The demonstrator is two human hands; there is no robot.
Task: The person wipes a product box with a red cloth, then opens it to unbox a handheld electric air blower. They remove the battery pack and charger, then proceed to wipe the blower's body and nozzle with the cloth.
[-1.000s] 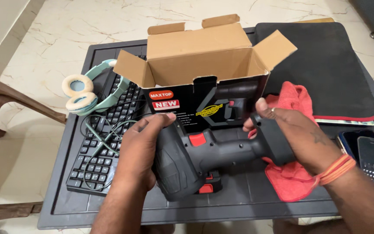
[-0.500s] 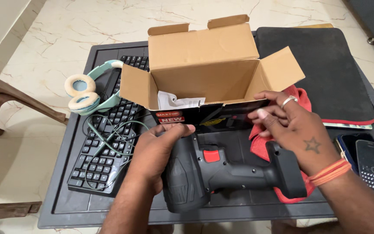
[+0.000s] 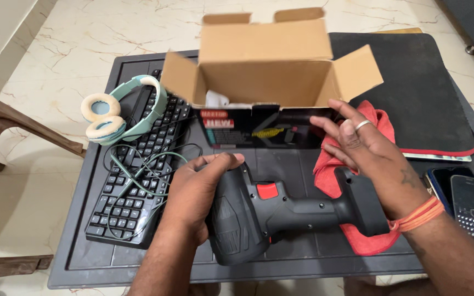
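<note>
A dark plastic table (image 3: 91,241) stands on a pale marble floor (image 3: 61,49), and I look down on it from above. In the lower middle of the frame lies a black cordless drill (image 3: 272,211) with a red switch, its body toward the left and its handle running right. My left hand (image 3: 196,194) is wrapped around the drill's fat front body, fingers curled over the top, gripping it. My right hand (image 3: 371,159) hovers just above the butt of the handle at centre right, fingers spread and loose, holding nothing; whether the palm touches the handle I cannot tell.

Just beyond the drill, in the upper middle, an open cardboard box (image 3: 270,66) stands with its flaps splayed, and a bit of white paper shows inside. A red cloth (image 3: 333,164) lies under my right hand and the handle. At left sits a black keyboard (image 3: 130,192), with mint-green headphones (image 3: 119,112) and their cable on it. A black mat (image 3: 423,93) fills the upper right, and two phones (image 3: 467,203) lie at the right edge.
</note>
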